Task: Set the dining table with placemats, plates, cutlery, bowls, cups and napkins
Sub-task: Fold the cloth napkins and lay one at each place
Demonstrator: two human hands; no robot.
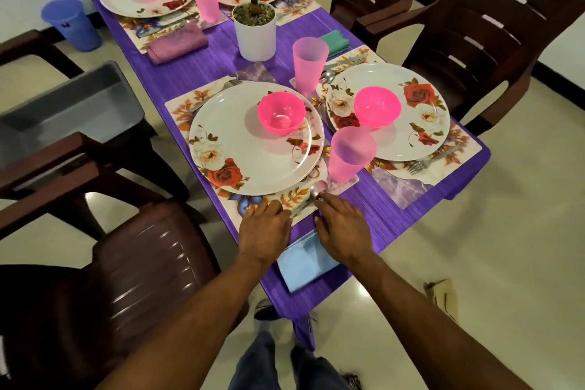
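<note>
Taking the near plate (pixel 256 139) as the landmark: it sits on a floral placemat (pixel 186 104) so the purple table (pixel 364 225) stays protected, and the pink bowl (pixel 281 111) rests on its far right part, ready for serving. A pink cup (pixel 349 153) stands just right of the plate. A spoon (pixel 315 193) lies on the mat's edge just below the plate's right rim, apparently beside other cutlery I cannot make out, and a fork (pixel 232 83) peeks out beyond its far rim.

Below the plate, both hands hover over the mat's near edge. The left hand (pixel 264 226) lies flat with relaxed fingers, holding nothing; the right hand (pixel 342 225) has loosely bent fingers whose tips are by the spoon's handle, likely straightening it, though I cannot tell whether it pinches it. The light-blue napkin (pixel 305 263) lies on the table nearer the person than the plate, partly under the wrists.

The plate is glossy, round, rose-printed; bowl and cup are translucent plastic; the napkin looks soft and ribbed
</note>
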